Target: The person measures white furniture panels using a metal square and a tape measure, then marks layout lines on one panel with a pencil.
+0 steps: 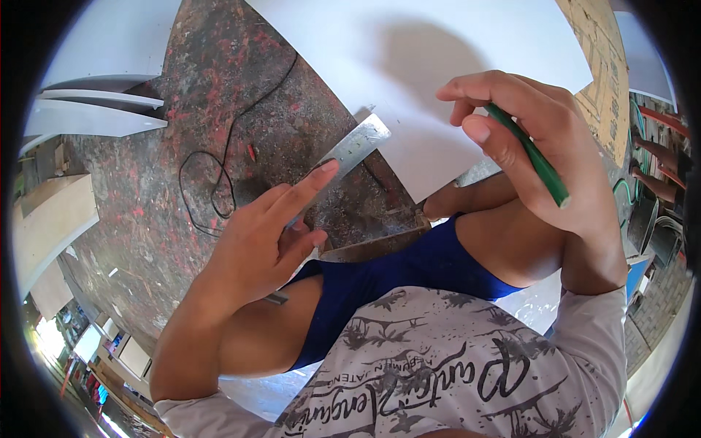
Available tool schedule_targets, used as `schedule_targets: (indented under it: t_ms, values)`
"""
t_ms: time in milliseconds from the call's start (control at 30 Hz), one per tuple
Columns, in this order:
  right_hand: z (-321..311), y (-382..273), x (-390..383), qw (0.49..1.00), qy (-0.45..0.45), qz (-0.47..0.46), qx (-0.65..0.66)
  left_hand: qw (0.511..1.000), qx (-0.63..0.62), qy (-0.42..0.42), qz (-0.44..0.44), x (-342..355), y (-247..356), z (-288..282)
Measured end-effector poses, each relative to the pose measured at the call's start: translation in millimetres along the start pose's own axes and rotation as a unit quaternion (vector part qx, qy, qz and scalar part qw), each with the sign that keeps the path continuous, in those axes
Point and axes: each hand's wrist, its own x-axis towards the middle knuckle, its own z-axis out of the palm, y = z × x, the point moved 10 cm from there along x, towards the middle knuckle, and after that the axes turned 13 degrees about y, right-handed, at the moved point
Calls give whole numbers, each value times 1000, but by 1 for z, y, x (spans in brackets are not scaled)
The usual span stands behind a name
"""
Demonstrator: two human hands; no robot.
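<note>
My left hand [252, 237] is closed on a metal ruler [359, 143], its forefinger stretched along the top. The ruler's silver end points up and right, close to the edge of a large white panel [438, 139]. Its middle is hidden by my hand, and a dark end shows below the wrist. Over the right part of the panel, my right hand [548, 139] holds a green pencil [529, 153] between thumb and fingers. The pencil slants, with one end toward the palm side, and its tip is hard to make out.
Brown printed cardboard [602, 80] lies beneath the panel's right side. A thin black cable [228, 157] loops over the worn, stained surface [146, 204]. White curved pieces [95, 120] and pale boards [55, 226] stand at the left. Hoses and a person's limbs [661, 175] appear far right.
</note>
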Motion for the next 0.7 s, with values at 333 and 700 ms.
schedule_targets:
  t_ms: [333,700]
  values:
    - [5,1,-4,1000,-29,-9,3,1000,10,9,5,8,-2,6]
    - [8,1,-12,999,-44,-20,17,998,53,-33,-11,16,1,8]
